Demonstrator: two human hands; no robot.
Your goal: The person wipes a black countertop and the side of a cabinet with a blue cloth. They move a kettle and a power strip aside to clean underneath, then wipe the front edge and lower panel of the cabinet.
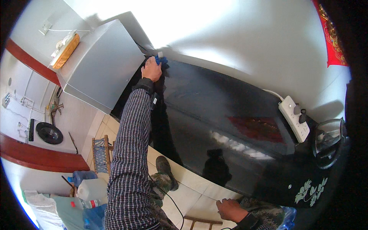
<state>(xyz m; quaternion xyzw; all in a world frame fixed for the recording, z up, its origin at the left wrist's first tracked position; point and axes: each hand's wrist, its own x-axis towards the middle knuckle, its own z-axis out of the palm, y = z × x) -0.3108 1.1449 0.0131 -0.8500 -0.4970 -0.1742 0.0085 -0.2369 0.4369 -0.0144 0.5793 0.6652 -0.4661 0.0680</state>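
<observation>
At the far left corner of a glossy black tabletop, my left hand presses on a crumpled blue cloth, which sticks out past the fingers. A small white piece, too small to identify, shows just behind the cloth by the wall. Right beside this hand stands a grey box-shaped appliance. My right hand hangs low in front of the table's near edge, over my camouflage trouser leg. Its fingers are curled, and the palm is hidden.
On the table's right side are a white power strip with a black plug and a clear kettle-like vessel. A wooden tray tops the appliance. A folding stool and plastic jugs stand at left. A dark cable hangs near my legs.
</observation>
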